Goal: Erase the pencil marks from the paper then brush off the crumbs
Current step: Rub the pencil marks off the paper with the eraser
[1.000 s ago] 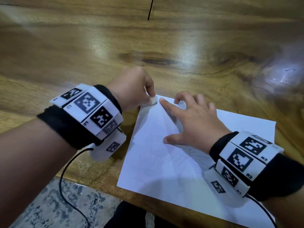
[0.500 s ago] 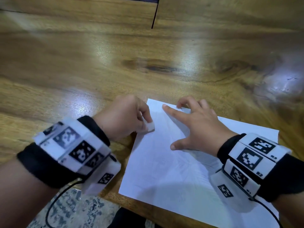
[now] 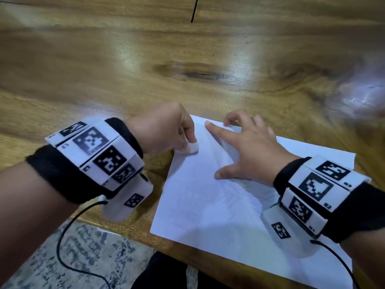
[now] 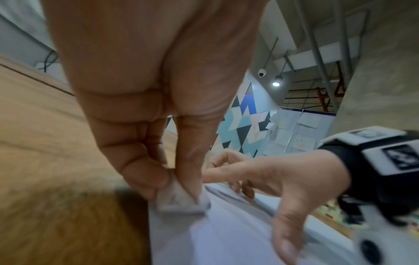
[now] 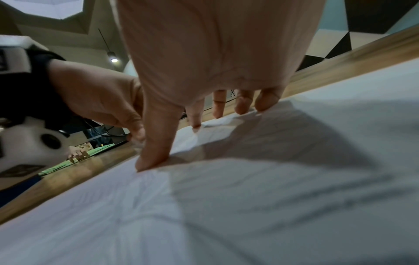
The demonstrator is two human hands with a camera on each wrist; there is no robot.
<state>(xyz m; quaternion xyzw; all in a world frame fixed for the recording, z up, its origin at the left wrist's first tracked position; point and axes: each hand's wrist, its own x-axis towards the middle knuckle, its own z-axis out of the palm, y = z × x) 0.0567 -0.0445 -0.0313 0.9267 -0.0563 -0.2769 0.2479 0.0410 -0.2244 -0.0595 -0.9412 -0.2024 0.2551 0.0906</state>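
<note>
Left hand [image 3: 164, 130] pinching – fingers curled, right hand [image 3: 248, 151] splayed, fingertips down

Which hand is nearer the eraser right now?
Left. The left hand pinches the eraser at the paper's left edge; the right hand is spread flat on the sheet beside it, not touching it.

The head view looks steeply down from above onto the desk [image 3: 125, 69], both wrists low in frame. Each wrist view sits close behind its own fingers [image 4: 140, 172], near the surface. All three share the paper [image 3: 198, 195].
</note>
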